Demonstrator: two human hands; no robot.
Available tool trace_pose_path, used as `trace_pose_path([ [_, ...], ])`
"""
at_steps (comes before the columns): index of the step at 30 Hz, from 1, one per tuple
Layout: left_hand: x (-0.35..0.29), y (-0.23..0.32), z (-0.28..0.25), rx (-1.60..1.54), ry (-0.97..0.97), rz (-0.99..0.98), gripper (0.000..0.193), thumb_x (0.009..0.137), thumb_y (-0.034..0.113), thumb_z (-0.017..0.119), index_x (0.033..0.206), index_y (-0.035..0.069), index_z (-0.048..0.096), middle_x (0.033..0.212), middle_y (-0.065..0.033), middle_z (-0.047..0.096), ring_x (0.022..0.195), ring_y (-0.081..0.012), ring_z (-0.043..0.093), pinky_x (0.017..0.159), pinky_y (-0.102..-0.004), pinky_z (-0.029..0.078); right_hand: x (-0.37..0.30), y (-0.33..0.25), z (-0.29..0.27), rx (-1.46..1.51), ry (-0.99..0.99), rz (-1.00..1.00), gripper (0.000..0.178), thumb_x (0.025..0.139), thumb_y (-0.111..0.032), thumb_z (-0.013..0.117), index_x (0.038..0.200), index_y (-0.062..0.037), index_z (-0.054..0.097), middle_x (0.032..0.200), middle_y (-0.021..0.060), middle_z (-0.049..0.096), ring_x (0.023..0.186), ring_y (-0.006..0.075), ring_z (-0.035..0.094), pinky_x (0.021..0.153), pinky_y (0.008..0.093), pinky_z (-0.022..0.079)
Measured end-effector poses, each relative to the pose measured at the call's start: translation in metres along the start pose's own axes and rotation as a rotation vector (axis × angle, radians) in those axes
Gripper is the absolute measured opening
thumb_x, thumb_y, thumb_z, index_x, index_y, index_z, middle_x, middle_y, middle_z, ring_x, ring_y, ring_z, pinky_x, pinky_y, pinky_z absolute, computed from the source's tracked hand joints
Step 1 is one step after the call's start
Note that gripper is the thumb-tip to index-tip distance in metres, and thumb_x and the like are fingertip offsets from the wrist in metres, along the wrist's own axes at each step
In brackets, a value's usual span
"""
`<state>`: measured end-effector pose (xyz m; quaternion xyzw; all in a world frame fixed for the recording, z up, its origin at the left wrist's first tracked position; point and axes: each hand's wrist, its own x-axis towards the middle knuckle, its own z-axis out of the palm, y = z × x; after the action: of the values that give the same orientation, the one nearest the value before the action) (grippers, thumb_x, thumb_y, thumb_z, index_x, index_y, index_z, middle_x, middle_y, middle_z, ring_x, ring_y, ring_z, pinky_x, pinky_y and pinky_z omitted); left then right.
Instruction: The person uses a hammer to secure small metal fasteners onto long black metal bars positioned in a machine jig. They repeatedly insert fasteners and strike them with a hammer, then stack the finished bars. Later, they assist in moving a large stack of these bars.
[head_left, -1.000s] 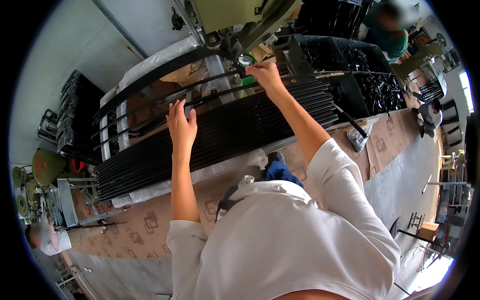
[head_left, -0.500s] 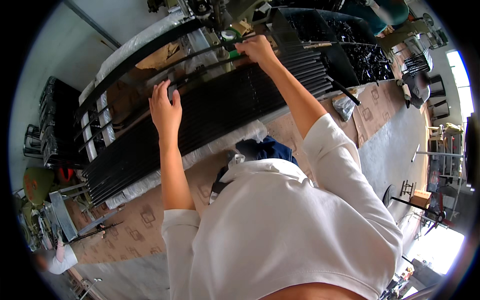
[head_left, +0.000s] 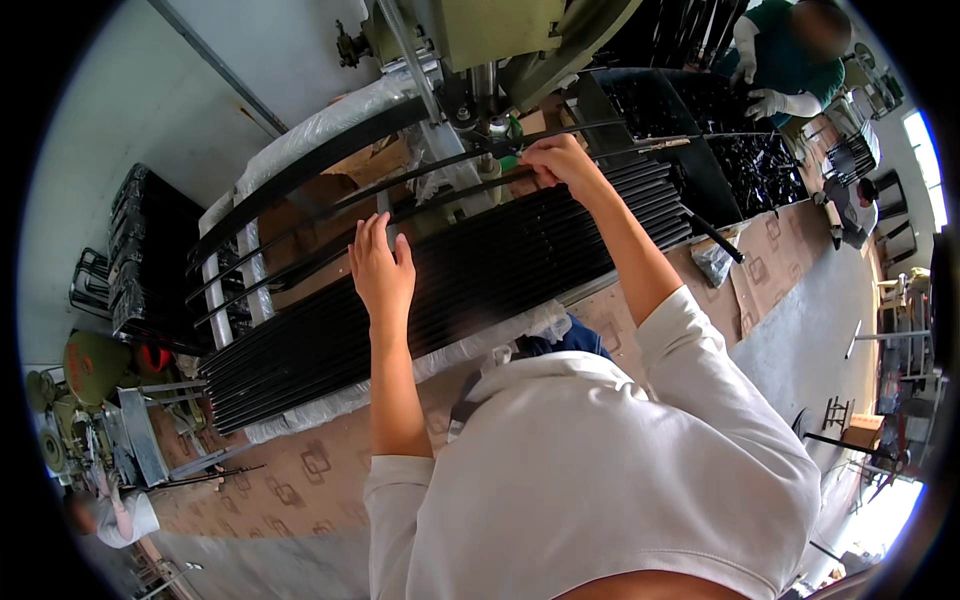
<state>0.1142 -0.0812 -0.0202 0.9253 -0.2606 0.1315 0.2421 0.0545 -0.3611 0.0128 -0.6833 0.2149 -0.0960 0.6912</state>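
Observation:
My right hand is closed, with its fingers curled round a thin black tube in front of a green machine. Farther left, my left hand has its fingers stretched out and the thumb apart. Its fingertips are at the same tube, perhaps touching it; I cannot tell for sure. Beneath both hands lies a wide stack of long black tubes, side by side. Another black tube runs beyond the held one, and a broader black bar lies farther off.
The green machine with a metal post rises at the top. Plastic-wrapped supports edge the stack. Dark bins with small black parts stand far right, where a gloved co-worker reaches in. Wrapped black items are piled left. Patterned brown sheeting covers the floor.
The whole view has shifted, so the scene sits lower and more of the machine and co-worker shows. My right hand has come slightly closer to me, still gripping; my left stays spread.

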Motion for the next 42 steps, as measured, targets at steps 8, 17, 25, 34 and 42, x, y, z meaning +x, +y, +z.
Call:
trace_pose_path([
  [8,0.008,-0.004,0.001,0.014,0.006,-0.012,0.029,0.088,0.025,0.047,0.111,0.01,0.052,0.115,-0.0091,0.053,0.116,-0.0264,0.044,0.1,-0.0488,0.027,0.008,0.011,-0.013,0.279,0.176,0.1,0.023,0.083,-0.02,0.059,0.069,-0.002,0.058,0.053,0.0013,0.051,0.042,0.0097,0.048,0.038,0.0217,0.034],
  [17,0.085,-0.097,-0.007,-0.007,0.012,-0.123,0.019,0.08,0.009,0.046,0.09,0.003,0.062,0.089,-0.0151,0.062,0.087,-0.0333,0.058,0.076,-0.0405,0.046,0.081,0.029,-0.039,0.402,0.026,0.212,0.023,0.088,-0.019,0.053,0.086,0.0032,0.057,0.076,0.0097,0.059,0.065,0.0189,0.061,0.058,0.0274,0.053],
  [25,0.118,-0.123,0.013,-0.009,0.011,-0.013,0.022,0.08,0.007,0.048,0.099,0.005,0.059,0.098,-0.0149,0.06,0.094,-0.032,0.056,0.08,-0.0391,0.045,0.117,0.022,-0.046,-0.446,0.36,-0.341,0.018,0.078,-0.009,0.049,0.092,-0.0026,0.059,0.079,0.0193,0.062,0.077,0.0287,0.063,0.066,0.0423,0.05],
  [34,0.065,-0.019,-0.043,-0.248,-0.577,0.106,0.023,0.085,0.02,0.055,0.1,0.003,0.056,0.092,-0.0148,0.06,0.087,-0.0313,0.057,0.073,-0.0334,0.044,0.017,0.011,-0.065,-1.062,-0.296,-0.489,0.019,0.079,-0.024,0.059,0.086,-0.0067,0.063,0.079,0.0147,0.063,0.079,0.0335,0.059,0.071,0.0389,0.045],
  [42,0.083,-0.063,-0.028,-0.189,-0.242,0.279,0.014,0.086,0.009,0.05,0.094,-0.001,0.055,0.087,-0.0144,0.058,0.083,-0.0325,0.055,0.071,-0.0361,0.043,0.038,-0.002,-0.037,-1.004,-0.076,-0.71,0.02,0.076,-0.027,0.061,0.078,-0.0072,0.064,0.064,0.0136,0.06,0.066,0.0323,0.059,0.061,0.0405,0.043],
])
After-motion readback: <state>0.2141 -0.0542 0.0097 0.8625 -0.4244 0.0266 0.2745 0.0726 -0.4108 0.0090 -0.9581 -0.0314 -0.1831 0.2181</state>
